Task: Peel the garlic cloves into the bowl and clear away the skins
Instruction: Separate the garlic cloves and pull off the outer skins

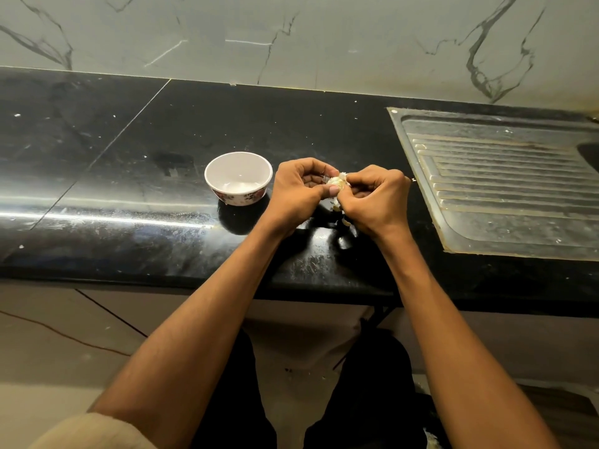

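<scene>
Here, mid-frame, just right of centre: left hand (299,189) and right hand (372,197) curled tight around a garlic bulb (337,182), thumbs and fingertips pinching it from either side, held a little above the black tabletop (129,176). Only a pale patch of the bulb visible between the two hands; loose papery bits hanging under the right hand, too small to tell skin from clove.

Bowl (239,177) just left of the left hand, white inside, flowered outside, apparently still without cloves. Judged an early stage: breaking the bulb apart or starting the first clove.

To do well: steady the bulb with the left, work a thumbnail of the right under the skin at the root end, strip lengthwise rather than crush. Keep the work low and near the bowl for a short drop. Let skins fall in one patch of tabletop, away from the steel drainboard (505,179) at right, for easy gathering afterwards.
</scene>
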A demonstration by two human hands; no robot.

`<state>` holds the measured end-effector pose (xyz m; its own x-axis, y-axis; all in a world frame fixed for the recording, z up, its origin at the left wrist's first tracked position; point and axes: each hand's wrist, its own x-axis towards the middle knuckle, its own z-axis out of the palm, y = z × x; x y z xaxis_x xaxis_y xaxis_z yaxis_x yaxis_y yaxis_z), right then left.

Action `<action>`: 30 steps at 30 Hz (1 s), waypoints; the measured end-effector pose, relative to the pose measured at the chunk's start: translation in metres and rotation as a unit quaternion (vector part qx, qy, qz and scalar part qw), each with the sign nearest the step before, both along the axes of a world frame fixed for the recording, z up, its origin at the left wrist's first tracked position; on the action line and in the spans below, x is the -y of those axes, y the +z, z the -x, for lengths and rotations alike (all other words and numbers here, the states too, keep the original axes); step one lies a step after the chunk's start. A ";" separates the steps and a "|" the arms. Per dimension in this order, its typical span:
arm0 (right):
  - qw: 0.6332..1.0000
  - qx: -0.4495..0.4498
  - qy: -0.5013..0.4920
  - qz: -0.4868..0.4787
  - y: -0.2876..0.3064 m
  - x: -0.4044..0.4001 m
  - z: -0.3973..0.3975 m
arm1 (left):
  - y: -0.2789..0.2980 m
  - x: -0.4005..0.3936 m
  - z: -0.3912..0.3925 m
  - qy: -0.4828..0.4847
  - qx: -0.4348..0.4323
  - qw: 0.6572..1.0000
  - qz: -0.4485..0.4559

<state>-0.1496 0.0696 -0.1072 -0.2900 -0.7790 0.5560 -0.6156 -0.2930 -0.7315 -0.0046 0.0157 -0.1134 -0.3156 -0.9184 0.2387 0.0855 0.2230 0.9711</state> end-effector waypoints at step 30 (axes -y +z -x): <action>0.999 -0.038 -0.002 0.030 -0.001 0.002 0.001 | 0.001 -0.006 0.003 -0.006 0.046 0.999 0.026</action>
